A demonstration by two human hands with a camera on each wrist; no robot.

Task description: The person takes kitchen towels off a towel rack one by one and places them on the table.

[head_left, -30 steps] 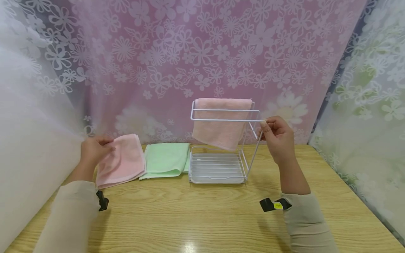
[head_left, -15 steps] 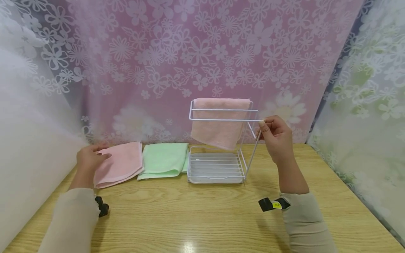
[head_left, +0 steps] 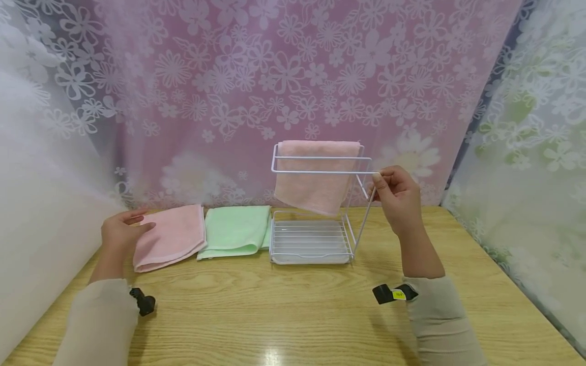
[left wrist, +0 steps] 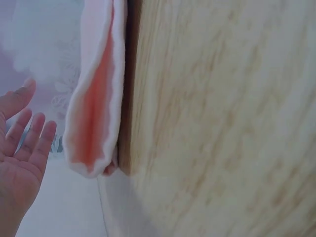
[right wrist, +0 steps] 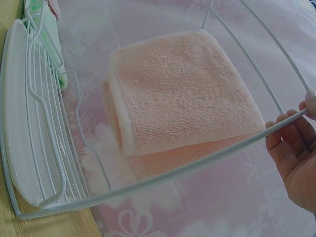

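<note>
A white wire rack (head_left: 320, 172) stands on the table, a pink towel (head_left: 316, 190) draped over its rear top bar. My right hand (head_left: 399, 203) pinches the rack's upper right corner between thumb and fingers; the right wrist view shows the fingers (right wrist: 291, 140) around the wire. At the left, my left hand (head_left: 120, 233) is by the left edge of a folded pink towel (head_left: 171, 236) lying on the table. Its fingers are spread and hold nothing, and in the left wrist view a gap shows between the hand (left wrist: 22, 158) and the towel's fold (left wrist: 94, 118).
A folded green towel (head_left: 235, 230) lies between the pink one and the rack. Beneath the rack's lower wires is a white tray (head_left: 311, 259). Flowered curtains (head_left: 220, 127) rise behind the wooden table (head_left: 256, 315), and a white sheet (head_left: 41, 193) hangs at the left.
My left hand let go of the folded pink towel, which settled flat on the table, and drew back slightly left. The right hand keeps its grip on the rack.
</note>
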